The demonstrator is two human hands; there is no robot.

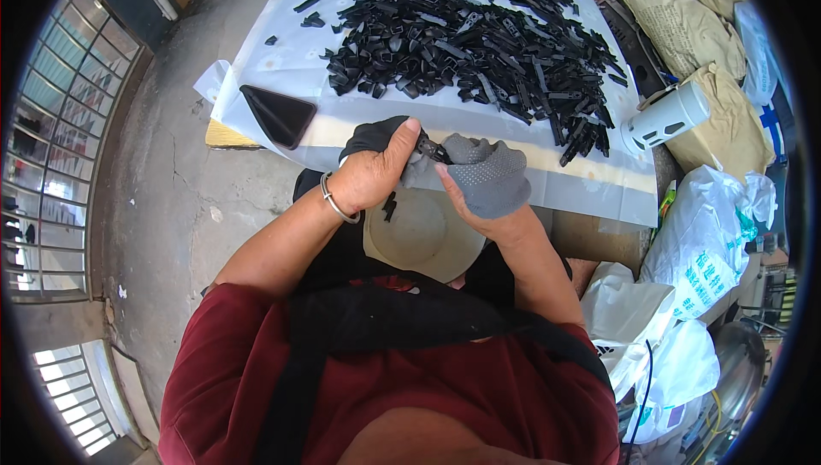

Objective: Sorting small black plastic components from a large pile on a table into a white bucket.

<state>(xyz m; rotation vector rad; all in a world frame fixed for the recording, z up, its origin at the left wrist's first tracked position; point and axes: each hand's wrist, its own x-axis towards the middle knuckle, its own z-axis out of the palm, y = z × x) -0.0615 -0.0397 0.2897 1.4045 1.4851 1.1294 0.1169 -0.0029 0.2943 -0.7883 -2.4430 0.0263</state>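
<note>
Left hand (369,176) bare, thumb pressed down on a small black part (432,153) held just above the lap — fingers closed around a dark cloth. Right hand (487,181) in grey dotted glove, closed on the same part. Ahead: pile of black plastic pieces (466,37) on white-covered table (291,63); dark phone (278,114) near its edge; pale bowl (423,234) below hands.

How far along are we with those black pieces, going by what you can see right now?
Done: cannot tell; no finished batch shows, and the pale bowl in the lap looks nearly empty. In hand: the left hand and the right hand, under a grey dotted cloth, grip one small black piece. Left: a big pile of black pieces covers the table.
</note>
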